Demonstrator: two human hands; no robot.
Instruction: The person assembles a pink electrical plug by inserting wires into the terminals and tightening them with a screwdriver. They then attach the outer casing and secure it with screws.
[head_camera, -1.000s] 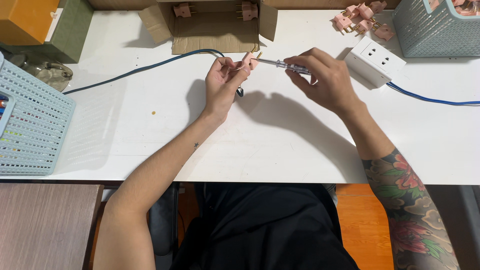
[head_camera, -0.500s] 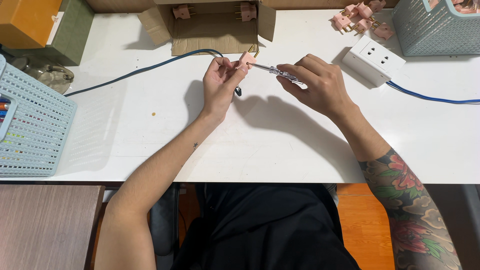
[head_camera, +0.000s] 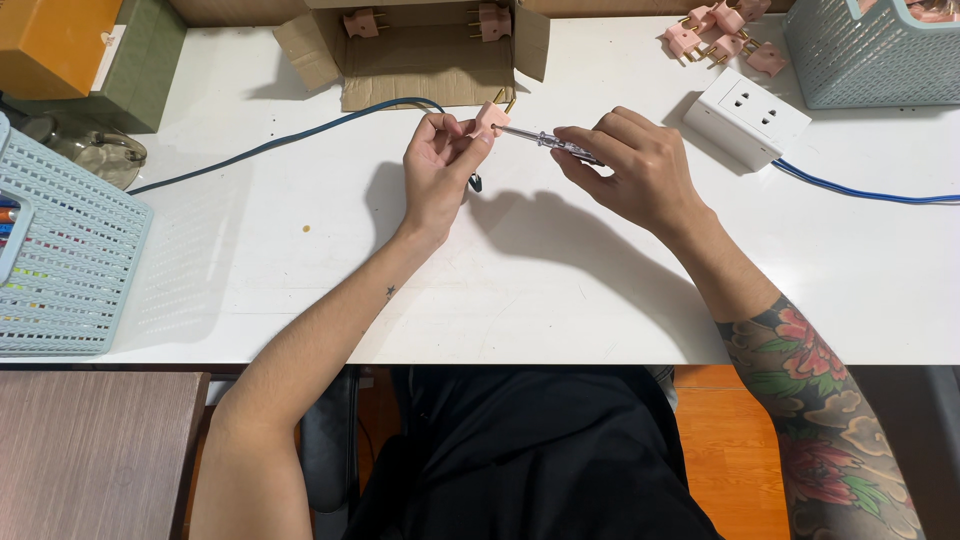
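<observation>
Pink plug (head_camera: 491, 118) and screwdriver (head_camera: 545, 140) held above white table (head_camera: 560, 290).

- The scene is bright, with even light coming from above and a little from the far side.
- The white table (head_camera: 560, 290) reflects much light but has no hard glare.
- The left hand (head_camera: 440, 165) and right hand (head_camera: 635, 170) throw soft grey shadows toward the near edge.
- The focus is sharp in the middle; straight lines bend slightly at the corners.
</observation>
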